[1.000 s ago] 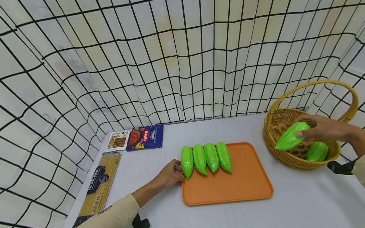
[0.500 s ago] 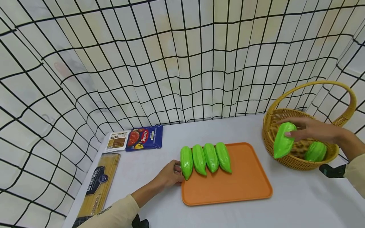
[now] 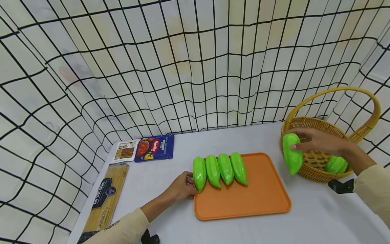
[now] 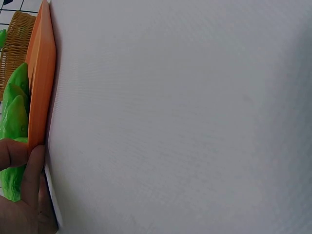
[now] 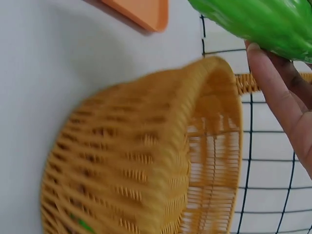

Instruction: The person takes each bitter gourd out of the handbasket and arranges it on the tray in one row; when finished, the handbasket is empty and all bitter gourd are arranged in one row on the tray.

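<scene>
My right hand [image 3: 320, 140] holds a glossy green, ridged vegetable with a pointed tip [image 3: 293, 154] just beyond the left rim of the wicker basket [image 3: 310, 173]. In the right wrist view the same green vegetable [image 5: 273, 22] is above the basket's rim, with the thumb against it. Another green vegetable [image 3: 336, 164] lies inside the basket. On the orange tray [image 3: 259, 196], several like green vegetables [image 3: 225, 168] lie side by side along the upper left. My left hand [image 3: 181, 186] pinches the tray's left edge, thumb and finger on the rim [image 4: 41, 97] in the left wrist view.
A pasta packet [image 3: 105, 200] lies at the table's left side. Behind it are a blue Barilla pouch [image 3: 155, 147] and a white-and-brown packet [image 3: 125, 150]. The basket's tall handle [image 3: 344, 88] arches upward. Black netting [image 3: 213, 67] stands behind the white table [image 3: 231, 139].
My right hand has carried the green vegetable leftward from over the basket to outside its left rim, and the vegetable's tip has swung downward. The left hand and tray have stayed put.
</scene>
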The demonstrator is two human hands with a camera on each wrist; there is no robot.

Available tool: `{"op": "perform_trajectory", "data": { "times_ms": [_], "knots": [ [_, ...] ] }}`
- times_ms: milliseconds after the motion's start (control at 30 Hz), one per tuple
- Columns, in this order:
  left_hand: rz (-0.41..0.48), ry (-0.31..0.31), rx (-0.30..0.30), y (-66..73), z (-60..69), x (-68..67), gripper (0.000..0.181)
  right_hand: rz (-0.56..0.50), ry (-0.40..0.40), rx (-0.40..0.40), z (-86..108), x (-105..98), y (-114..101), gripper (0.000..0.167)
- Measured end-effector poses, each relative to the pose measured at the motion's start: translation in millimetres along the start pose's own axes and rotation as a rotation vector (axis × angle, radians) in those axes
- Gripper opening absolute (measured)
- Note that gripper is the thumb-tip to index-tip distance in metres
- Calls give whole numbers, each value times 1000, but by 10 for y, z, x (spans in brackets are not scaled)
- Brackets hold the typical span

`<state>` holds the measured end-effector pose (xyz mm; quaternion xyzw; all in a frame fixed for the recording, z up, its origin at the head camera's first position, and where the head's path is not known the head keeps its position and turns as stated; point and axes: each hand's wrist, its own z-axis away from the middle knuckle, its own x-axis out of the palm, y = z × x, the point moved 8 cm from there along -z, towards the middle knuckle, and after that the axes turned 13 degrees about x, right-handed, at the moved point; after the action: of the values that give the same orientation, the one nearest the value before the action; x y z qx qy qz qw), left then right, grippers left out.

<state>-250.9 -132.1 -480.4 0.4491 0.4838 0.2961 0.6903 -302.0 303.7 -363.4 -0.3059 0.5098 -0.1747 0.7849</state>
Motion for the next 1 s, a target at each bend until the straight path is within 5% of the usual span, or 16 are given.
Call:
{"op": "perform_trajectory", "data": {
  "times_ms": [400, 700, 1000],
  "knots": [
    [28, 1, 14, -16, -9, 2, 66, -77, -7, -1, -247, 291, -136, 60],
    [22, -8, 10, -15, -8, 9, 66, -135, -103, 80, -417, 502, -166, 62],
    [13, -5, 12, 5, -7, 1, 67, -147, -95, 122, -519, 607, -262, 66]
  ]
}}
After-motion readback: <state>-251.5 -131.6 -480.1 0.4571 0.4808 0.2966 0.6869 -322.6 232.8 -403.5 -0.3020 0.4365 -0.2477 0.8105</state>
